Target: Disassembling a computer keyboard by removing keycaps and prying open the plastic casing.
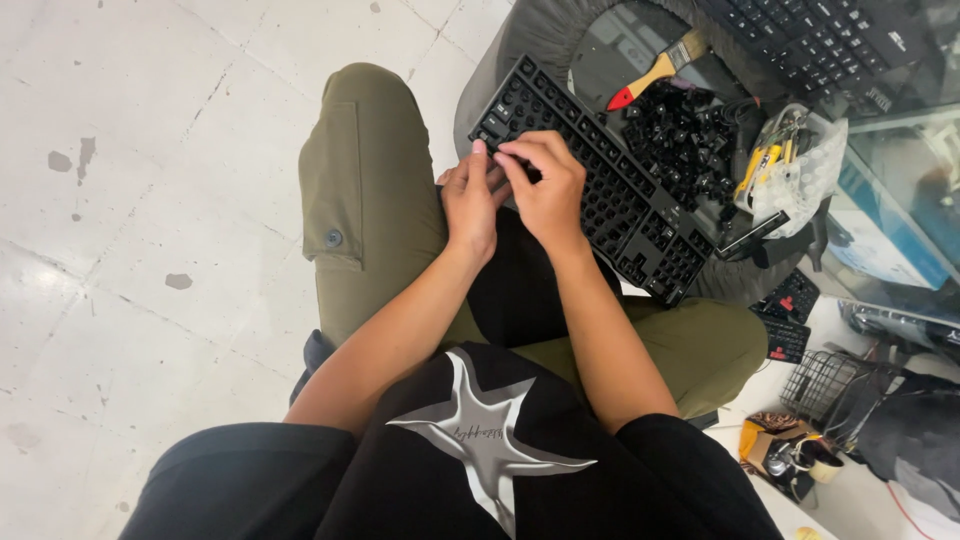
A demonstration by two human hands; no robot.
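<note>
A pale tiled floor with dark stains fills the left of the frame. At the upper centre a black keyboard lies slantwise across the person's lap, running from upper left to lower right. Both hands meet over its upper left end: the left hand and right hand have their fingers curled together, pinching something too small to make out, just above the keys. To the upper right sits a heap of loose black keycaps, a brush with a yellow and red handle, and a clear plastic bag.
</note>
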